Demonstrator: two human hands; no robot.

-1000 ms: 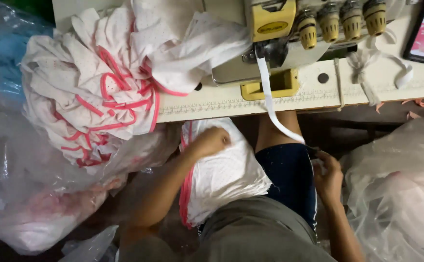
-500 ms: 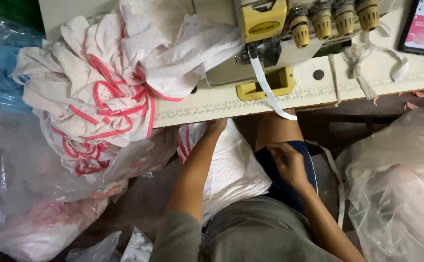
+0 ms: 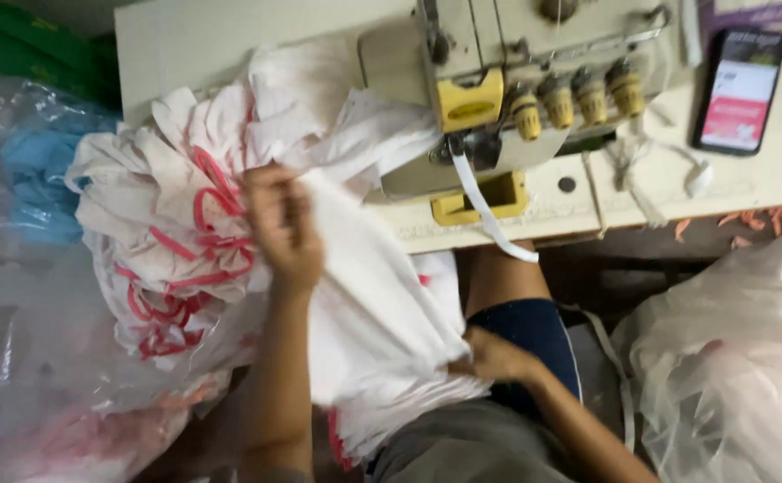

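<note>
White fabric piece [image 3: 373, 304], drawn up from the lap toward the front edge of the sewing machine [image 3: 516, 98], hangs just left of the machine, beside the heap of white-and-pink garments [image 3: 167, 241]. Left hand [image 3: 282, 228] pinches its upper edge; right hand [image 3: 496, 356] clenches its lower edge. White tape [image 3: 489, 210] dangling under the machine head could likely snag the lifted cloth.
</note>
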